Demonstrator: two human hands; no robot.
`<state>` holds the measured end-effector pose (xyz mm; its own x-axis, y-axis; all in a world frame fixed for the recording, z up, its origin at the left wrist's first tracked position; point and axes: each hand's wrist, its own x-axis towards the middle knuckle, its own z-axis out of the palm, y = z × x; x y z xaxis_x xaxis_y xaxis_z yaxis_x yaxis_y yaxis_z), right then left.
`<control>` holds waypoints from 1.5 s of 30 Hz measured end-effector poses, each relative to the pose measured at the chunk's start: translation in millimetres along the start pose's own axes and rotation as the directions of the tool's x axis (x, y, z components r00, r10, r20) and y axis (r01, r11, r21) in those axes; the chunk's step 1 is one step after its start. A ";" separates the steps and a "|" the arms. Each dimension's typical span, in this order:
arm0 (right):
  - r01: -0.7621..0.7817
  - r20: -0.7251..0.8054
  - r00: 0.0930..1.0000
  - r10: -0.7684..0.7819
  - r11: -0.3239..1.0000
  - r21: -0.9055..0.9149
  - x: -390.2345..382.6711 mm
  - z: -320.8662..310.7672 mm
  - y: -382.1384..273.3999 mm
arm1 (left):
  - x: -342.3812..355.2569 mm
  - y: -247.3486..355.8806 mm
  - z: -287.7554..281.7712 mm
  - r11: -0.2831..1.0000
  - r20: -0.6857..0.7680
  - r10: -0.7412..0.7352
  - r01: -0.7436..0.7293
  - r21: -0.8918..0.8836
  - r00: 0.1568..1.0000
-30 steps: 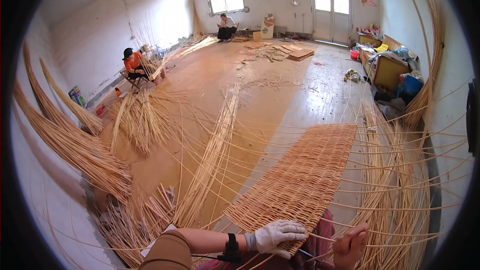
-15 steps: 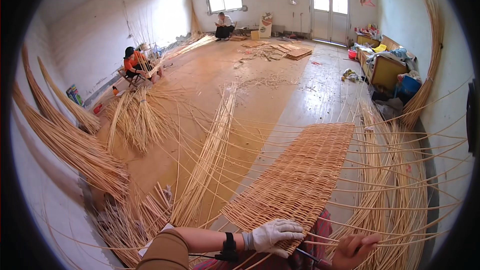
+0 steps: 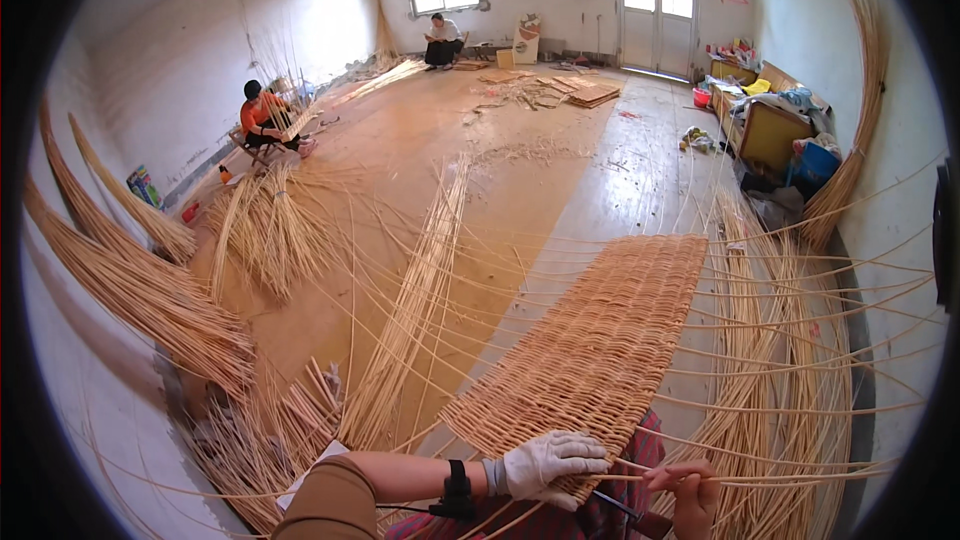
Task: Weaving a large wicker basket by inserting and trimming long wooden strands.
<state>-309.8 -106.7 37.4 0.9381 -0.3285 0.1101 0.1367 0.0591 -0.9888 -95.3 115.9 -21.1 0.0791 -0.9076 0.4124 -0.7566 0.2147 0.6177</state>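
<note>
A woven wicker panel (image 3: 600, 340) slants away in front of me, its near end over my lap. My left hand (image 3: 553, 462), in a white glove, grips the panel's near edge, fingers lying across the weave. Just right of that edge, my bare right hand (image 3: 685, 490) is closed on a wicker strand (image 3: 780, 481) that runs out to the right. A thin dark metal rod (image 3: 617, 504) shows below the strand, leading toward my right palm; its far end is hidden. Long loose strands stick out from both sides of the panel.
Bundles of wicker rods lie on the floor at the left (image 3: 410, 310) and right (image 3: 735, 370); others lean on the left wall (image 3: 130, 290). A co-worker in orange (image 3: 262, 120) and another person (image 3: 442, 42) sit farther back. A cluttered wooden bench (image 3: 775, 135) stands far right.
My right hand has shifted slightly left and up, its fingers curling in on the strand. My left hand stays on the panel. The co-worker in orange has changed posture.
</note>
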 end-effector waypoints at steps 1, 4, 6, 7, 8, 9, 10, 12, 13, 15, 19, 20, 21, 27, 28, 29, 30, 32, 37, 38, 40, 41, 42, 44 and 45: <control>-0.002 -0.002 1.000 0.002 1.000 0.001 -4.7 -2.1 7.0 | -0.1 1.7 0.5 1.000 0.002 -0.001 0.001 -0.003 1.000; 0.034 -0.119 0.992 -0.037 0.999 -0.025 -14.9 -2.1 25.3 | 4.8 4.2 4.5 1.000 0.018 0.021 -0.021 -0.017 1.000; 0.143 -0.340 0.924 -0.173 0.984 -0.111 -22.1 8.3 27.1 | 6.6 6.7 10.1 0.996 -0.025 0.089 -0.089 0.006 0.996; 0.044 -0.327 0.940 -0.096 0.986 -0.163 -26.8 2.7 20.0 | 10.9 -1.8 8.5 0.993 -0.061 0.102 -0.105 -0.051 0.993; 0.032 -0.325 0.943 -0.078 0.989 -0.146 -21.9 7.6 11.3 | 15.4 1.5 -1.1 0.997 -0.051 0.062 -0.064 -0.052 0.997; -0.014 -0.280 0.959 -0.045 0.978 -0.206 -18.2 8.3 0.2 | 16.0 -0.3 -5.0 0.997 -0.060 0.023 -0.028 -0.077 0.998; -0.086 -0.220 0.975 0.016 0.946 -0.312 -11.2 10.3 -16.0 | 15.4 -3.9 -6.8 0.999 -0.038 -0.008 0.007 -0.037 0.999; -0.004 -0.179 0.983 -0.026 0.986 -0.167 -23.1 6.5 -13.0 | 22.5 6.1 -19.9 1.000 -0.018 -0.010 0.010 0.023 1.000; -0.032 -0.202 0.979 0.016 0.997 -0.077 -30.6 4.2 -14.1 | 19.1 6.1 -19.8 0.997 -0.014 -0.019 0.020 0.072 1.000; -0.015 -0.244 0.970 -0.013 0.994 -0.111 -36.9 0.5 -16.9 | 21.7 4.2 -20.2 0.991 0.017 -0.010 0.008 0.130 1.000; -0.001 -0.322 0.946 -0.038 0.993 -0.120 -51.0 -9.4 -16.8 | 21.9 -1.6 -9.4 0.996 0.040 -0.004 0.000 0.091 0.999; -0.016 -0.354 0.935 -0.021 0.995 -0.101 -53.1 -11.1 -17.2 | 21.0 -2.0 -9.0 0.997 0.042 -0.010 0.007 0.079 0.999; -0.022 -0.352 0.936 -0.021 0.993 -0.116 -56.7 -13.6 -16.7 | 18.7 -0.8 -7.9 0.998 0.041 -0.019 0.016 0.068 0.999; -0.013 -0.329 0.943 -0.043 0.986 -0.168 -69.6 -19.5 -25.8 | 12.8 2.7 -7.1 0.997 0.008 -0.016 0.016 0.074 1.000; -0.015 -0.324 0.945 -0.040 0.986 -0.167 -68.9 -18.3 -26.0 | 11.5 2.7 -7.4 0.997 0.006 -0.022 0.022 0.074 1.000; -0.045 -0.292 0.956 -0.016 0.979 -0.199 -67.8 -15.9 -25.4 | 9.8 2.5 -7.8 0.997 0.003 -0.022 0.022 0.079 1.000; -0.073 -0.265 0.964 0.007 0.969 -0.237 -66.9 -13.4 -26.1 | 10.7 1.7 -7.6 0.997 0.000 -0.015 0.015 0.079 1.000; -0.085 -0.259 0.965 0.048 0.987 -0.136 -68.8 -8.9 -22.4 | 9.6 -0.8 -6.4 0.997 0.005 -0.027 0.027 0.069 1.000; -0.255 -0.047 0.967 0.250 0.953 -0.167 -57.6 -0.5 -25.6 | 12.9 -1.4 -5.9 0.996 0.029 -0.032 0.030 0.080 0.999; -0.296 -0.028 0.955 0.295 0.945 -0.139 -50.9 4.9 -26.9 | 13.8 0.6 -7.1 0.994 0.030 -0.057 0.054 0.093 0.998; -0.131 0.052 0.985 0.165 0.907 -0.401 -32.3 9.8 -24.0 | 17.8 2.0 -7.8 0.993 0.031 -0.077 0.074 0.094 0.997; -0.084 0.086 0.986 0.145 0.866 -0.493 -29.7 11.9 -19.5 | 18.6 1.2 -8.0 0.989 0.058 -0.100 0.093 0.112 0.993; -0.033 0.131 0.982 0.133 0.816 -0.577 -27.6 13.8 -17.2 | 18.4 2.9 -7.6 0.984 0.082 -0.132 0.120 0.131 0.988; -0.017 0.134 0.982 0.130 0.777 -0.629 -18.7 17.7 -20.1 | 23.2 0.3 -6.6 0.978 0.137 -0.129 0.103 0.181 0.982; -0.009 0.189 0.961 0.202 0.705 -0.709 -12.5 17.8 -21.3 | 25.0 -1.5 -5.9 0.970 0.195 -0.118 0.071 0.232 0.974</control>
<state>-318.8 -87.0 58.9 0.9892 -0.1256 -0.0750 -0.1376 -0.6241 -0.7692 -88.4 95.1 -7.8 0.0394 -0.9795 0.1978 -0.8792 0.0601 0.4727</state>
